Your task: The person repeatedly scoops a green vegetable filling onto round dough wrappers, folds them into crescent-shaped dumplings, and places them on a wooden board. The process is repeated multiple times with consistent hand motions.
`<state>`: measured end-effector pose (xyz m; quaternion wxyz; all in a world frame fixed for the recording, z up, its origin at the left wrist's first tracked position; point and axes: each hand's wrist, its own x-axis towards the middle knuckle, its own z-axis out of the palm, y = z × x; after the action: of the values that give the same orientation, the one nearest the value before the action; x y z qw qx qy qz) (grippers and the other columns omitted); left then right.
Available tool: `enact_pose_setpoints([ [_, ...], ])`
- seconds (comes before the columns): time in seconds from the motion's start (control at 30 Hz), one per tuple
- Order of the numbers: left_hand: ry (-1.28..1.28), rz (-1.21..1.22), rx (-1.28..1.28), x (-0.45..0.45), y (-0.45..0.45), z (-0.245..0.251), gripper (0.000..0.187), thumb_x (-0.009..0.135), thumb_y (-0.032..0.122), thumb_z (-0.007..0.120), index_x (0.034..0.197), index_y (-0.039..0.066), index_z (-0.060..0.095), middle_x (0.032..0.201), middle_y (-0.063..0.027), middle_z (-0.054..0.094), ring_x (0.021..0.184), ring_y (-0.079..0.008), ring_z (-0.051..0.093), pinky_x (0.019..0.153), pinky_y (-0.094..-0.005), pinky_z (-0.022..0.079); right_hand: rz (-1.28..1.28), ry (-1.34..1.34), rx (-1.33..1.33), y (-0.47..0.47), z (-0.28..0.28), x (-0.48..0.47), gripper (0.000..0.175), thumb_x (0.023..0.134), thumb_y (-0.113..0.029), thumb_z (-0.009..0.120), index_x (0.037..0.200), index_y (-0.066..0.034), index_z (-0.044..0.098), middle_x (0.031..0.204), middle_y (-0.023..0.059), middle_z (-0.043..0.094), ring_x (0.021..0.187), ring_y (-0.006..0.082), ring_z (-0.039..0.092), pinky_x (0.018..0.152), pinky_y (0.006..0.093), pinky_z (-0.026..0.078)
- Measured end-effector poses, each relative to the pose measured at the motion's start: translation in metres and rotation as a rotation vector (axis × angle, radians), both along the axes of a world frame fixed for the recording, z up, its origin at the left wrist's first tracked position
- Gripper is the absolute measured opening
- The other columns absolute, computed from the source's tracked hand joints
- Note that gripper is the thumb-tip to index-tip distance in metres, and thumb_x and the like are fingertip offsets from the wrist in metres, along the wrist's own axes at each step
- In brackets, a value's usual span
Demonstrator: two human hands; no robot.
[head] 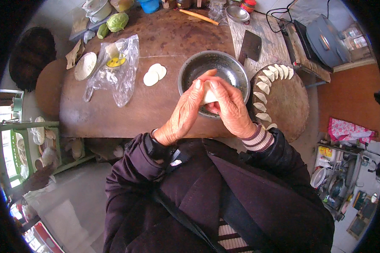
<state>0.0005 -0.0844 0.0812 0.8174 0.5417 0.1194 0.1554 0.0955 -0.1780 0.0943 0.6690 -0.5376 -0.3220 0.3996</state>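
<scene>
Over a steel bowl [190, 68], my left hand [186, 109] and my right hand [232, 106] meet, fingers and thumbs pressed around a white dough dumpling [209, 95]. The bowl's inside is smeared with dark bits; my hands hide part of it. Several round dough wrappers [151, 78] lie overlapping on the brown table to the left of the bowl. At the right, folded dumplings [263, 87] stand in a curved row along the edge of a round wooden board [288, 104].
A clear plastic bag [123, 79] and a floury dish [85, 66] lie at the left. A cleaver [251, 46] rests beyond the bowl on the right. A wooden rolling pin [199, 17], cabbage [117, 22] and small metal bowl [237, 14] are along the back.
</scene>
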Motion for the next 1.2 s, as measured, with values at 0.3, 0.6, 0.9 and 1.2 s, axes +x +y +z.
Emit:
enact_pose_setpoints([
  [0.3, -0.004, -0.059, 0.158, -0.003, 0.004, 0.012, 0.054, 0.098, 0.041, 0.030, 0.131, -0.001, 0.037, 0.115, -0.0086, 0.050, 0.099, -0.0150, 0.050, 0.081, -0.0262, 0.044, 0.061, -0.179, 0.076, 0.001, 0.006, 0.004, 0.029, 0.097, -0.026, 0.040, 0.107, -0.0050, 0.058, 0.093, -0.0017, 0.055, 0.069, 0.0029, 0.045, 0.056, 0.0176, 0.038],
  [0.6, -0.087, -0.007, 0.352, -0.001, 0.006, 0.009, 0.052, 0.098, 0.037, 0.031, 0.130, -0.002, 0.041, 0.135, -0.0123, 0.037, 0.108, -0.0170, 0.048, 0.079, -0.0262, 0.045, 0.085, -0.183, 0.037, -0.002, 0.010, 0.001, 0.035, 0.099, -0.029, 0.035, 0.110, -0.0039, 0.056, 0.100, -0.0010, 0.058, 0.066, 0.0025, 0.044, 0.055, 0.0174, 0.037],
  [0.9, -0.111, 0.075, 0.342, -0.002, -0.003, 0.006, 0.043, 0.098, 0.034, 0.033, 0.119, 0.000, 0.051, 0.137, -0.0145, 0.037, 0.119, -0.0235, 0.041, 0.091, -0.0324, 0.040, 0.033, -0.351, 0.127, -0.004, 0.001, -0.002, 0.030, 0.099, -0.022, 0.035, 0.109, -0.0025, 0.055, 0.101, 0.0039, 0.059, 0.064, 0.0057, 0.046, 0.058, 0.0204, 0.041],
  [1.2, -0.185, 0.158, 0.439, 0.009, -0.012, -0.014, 0.040, 0.097, 0.032, 0.036, 0.111, 0.000, 0.055, 0.133, -0.0177, 0.042, 0.122, -0.0295, 0.039, 0.103, -0.0382, 0.027, -0.006, -0.467, 0.129, -0.011, -0.010, 0.000, 0.027, 0.098, -0.018, 0.036, 0.106, -0.0011, 0.055, 0.103, 0.0081, 0.059, 0.083, 0.0133, 0.054, 0.073, 0.0258, 0.045],
])
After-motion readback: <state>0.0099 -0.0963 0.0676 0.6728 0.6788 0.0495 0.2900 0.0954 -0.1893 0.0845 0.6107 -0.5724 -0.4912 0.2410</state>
